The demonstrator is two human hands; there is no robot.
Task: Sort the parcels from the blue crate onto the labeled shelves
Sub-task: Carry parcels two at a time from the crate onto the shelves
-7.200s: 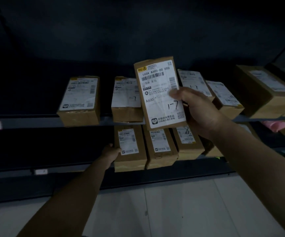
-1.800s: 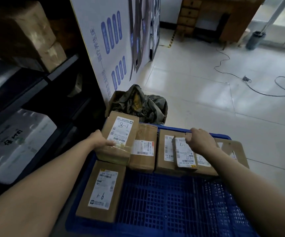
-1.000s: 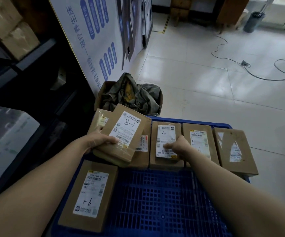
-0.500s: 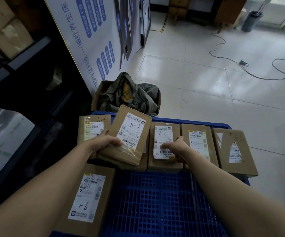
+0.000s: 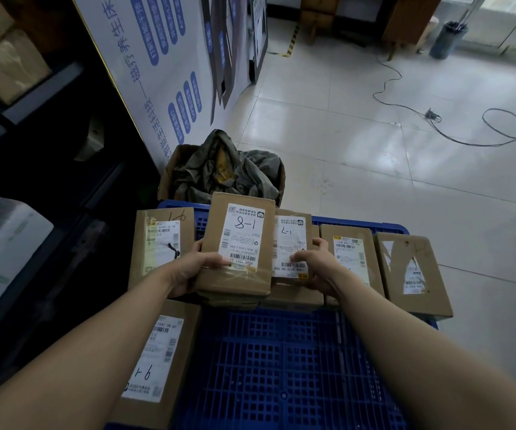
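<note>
The blue crate point(image 5: 281, 367) lies below me with several brown parcels along its far side. My left hand point(image 5: 188, 271) grips the near left corner of the parcel marked "1-8" point(image 5: 238, 243), lifted and tilted over the row. My right hand point(image 5: 315, 268) holds the parcel marked "1-7" point(image 5: 290, 243) beside it, thumb on its label. More parcels lie at the far left point(image 5: 160, 243), near left marked "1-6" point(image 5: 157, 361), and at the right point(image 5: 349, 252) and far right point(image 5: 411, 274).
Dark shelving point(image 5: 33, 150) with boxes stands at the left. A cardboard box of crumpled dark cloth point(image 5: 222, 169) sits just beyond the crate. A white sign panel point(image 5: 163, 72) leans behind it. A cable point(image 5: 436, 119) lies across the tiled floor at right.
I turned from the shelves to the crate. My left hand lifted the "1-8" parcel higher and rightward. My right hand closed around the "1-7" parcel and raised it slightly.
</note>
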